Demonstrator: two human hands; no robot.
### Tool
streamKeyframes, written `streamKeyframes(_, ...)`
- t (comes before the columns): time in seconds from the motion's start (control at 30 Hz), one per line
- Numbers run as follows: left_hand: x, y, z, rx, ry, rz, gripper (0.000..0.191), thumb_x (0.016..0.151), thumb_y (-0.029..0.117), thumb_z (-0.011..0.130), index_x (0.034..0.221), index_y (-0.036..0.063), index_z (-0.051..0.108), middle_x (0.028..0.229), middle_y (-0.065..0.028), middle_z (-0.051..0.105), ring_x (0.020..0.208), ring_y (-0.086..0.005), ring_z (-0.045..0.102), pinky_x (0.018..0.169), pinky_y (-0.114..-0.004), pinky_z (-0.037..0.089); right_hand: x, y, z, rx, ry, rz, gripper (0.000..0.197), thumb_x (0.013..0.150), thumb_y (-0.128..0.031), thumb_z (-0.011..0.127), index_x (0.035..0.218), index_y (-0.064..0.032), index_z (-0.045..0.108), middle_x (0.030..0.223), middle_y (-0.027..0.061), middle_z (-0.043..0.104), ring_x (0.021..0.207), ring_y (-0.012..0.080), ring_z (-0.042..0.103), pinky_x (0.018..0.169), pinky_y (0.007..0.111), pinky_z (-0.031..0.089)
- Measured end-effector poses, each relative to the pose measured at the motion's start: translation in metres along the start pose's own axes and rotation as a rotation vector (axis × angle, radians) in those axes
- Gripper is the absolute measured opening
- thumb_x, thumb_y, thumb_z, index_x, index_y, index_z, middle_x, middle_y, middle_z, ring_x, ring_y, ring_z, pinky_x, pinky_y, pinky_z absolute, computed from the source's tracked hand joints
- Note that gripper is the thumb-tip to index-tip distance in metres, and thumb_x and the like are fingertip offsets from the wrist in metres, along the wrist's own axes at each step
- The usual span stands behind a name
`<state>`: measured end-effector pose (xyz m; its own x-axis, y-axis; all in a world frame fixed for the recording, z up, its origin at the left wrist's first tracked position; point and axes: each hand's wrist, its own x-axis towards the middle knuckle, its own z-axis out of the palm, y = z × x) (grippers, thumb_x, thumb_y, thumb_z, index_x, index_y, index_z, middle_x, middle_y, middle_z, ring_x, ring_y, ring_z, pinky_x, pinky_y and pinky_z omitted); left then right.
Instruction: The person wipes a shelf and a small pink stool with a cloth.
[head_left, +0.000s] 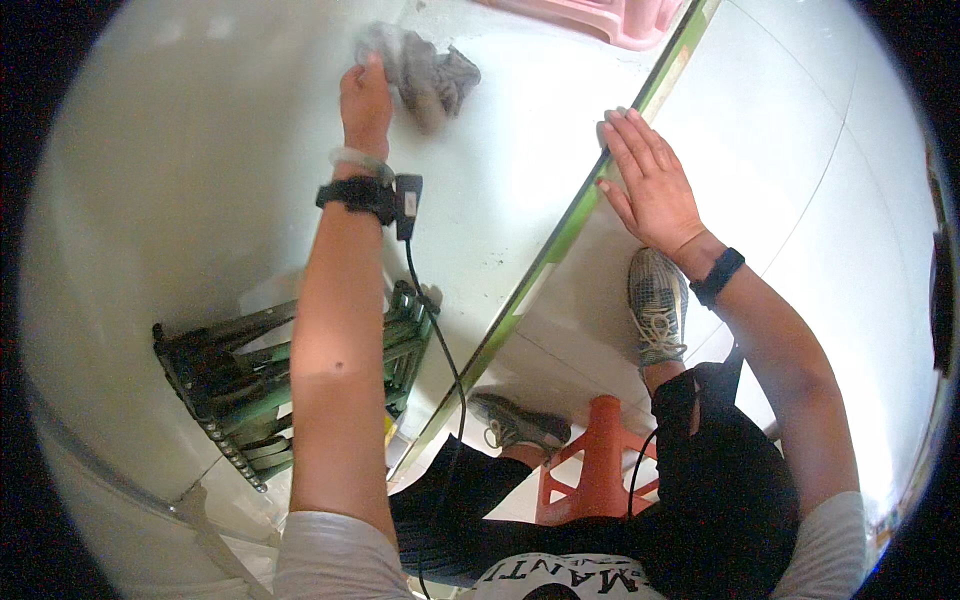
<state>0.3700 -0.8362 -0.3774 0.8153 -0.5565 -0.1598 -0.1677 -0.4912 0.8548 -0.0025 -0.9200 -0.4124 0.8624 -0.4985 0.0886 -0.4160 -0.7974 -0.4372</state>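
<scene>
My left hand (366, 105) grips one end of a crumpled grey cloth (435, 75), which lies against a pale, smooth surface (480, 187). The cloth is partly blurred. A black wristband and a light bracelet circle the left wrist, with a black cable plug (408, 206) beside them and its cable hanging down. Over the green-and-dark edge of the pale surface, my right hand (652, 176) rests flat at the fingertips, thumb apart from the other fingers, holding nothing. A dark band is on the right wrist.
Under my left forearm stands a rack or bundle of dark and green parts (240, 375). Part of a pink plastic item (637, 22) shows at the top. A red plastic stool (604, 465) is below, near my shoes on the tiled floor (780, 172). The black cable (450, 360) runs down to my lap.
</scene>
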Motion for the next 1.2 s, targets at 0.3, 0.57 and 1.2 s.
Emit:
streamKeyframes(0.3, -0.060, -0.007, 0.041, 0.827, 0.049, 0.907, 0.040, 0.092, 0.019, 0.061, 0.129, 0.0058, 0.056, 0.140, -0.0218, 0.049, 0.132, -0.0410, 0.043, 0.112, -0.053, 0.033, 0.000, -0.001, 0.001, -0.016, 0.014, -0.014, 0.070, 0.092, -0.029, 0.062, 0.149, -0.0021, 0.034, 0.156, 0.0145, 0.034, 0.147, 0.0308, 0.027, 0.120, 0.043, 0.026)
streamKeyframes(0.57, -0.044, 0.008, 0.006, -0.355, -0.005, 0.213, 0.038, 0.090, -0.002, 0.057, 0.127, 0.0040, 0.060, 0.119, -0.0110, 0.065, 0.103, -0.0241, 0.064, 0.092, -0.035, 0.054, -0.004, 0.003, 0.002, -0.023, -0.005, -0.010, 0.071, 0.091, -0.027, 0.063, 0.150, -0.0019, 0.034, 0.155, 0.0150, 0.034, 0.147, 0.0311, 0.027, 0.119, 0.043, 0.029)
streamKeyframes(1.2, -0.008, -0.036, 0.030, 0.752, 0.055, 0.330, 0.103, 0.083, 0.060, 0.065, 0.155, 0.0018, 0.019, 0.155, -0.0250, 0.031, 0.144, -0.0433, 0.027, 0.118, -0.055, 0.022, 0.003, -0.004, 0.002, -0.021, -0.013, -0.010, 0.076, 0.088, -0.025, 0.067, 0.150, 0.0001, 0.032, 0.156, 0.0163, 0.033, 0.147, 0.0324, 0.026, 0.120, 0.043, 0.028)
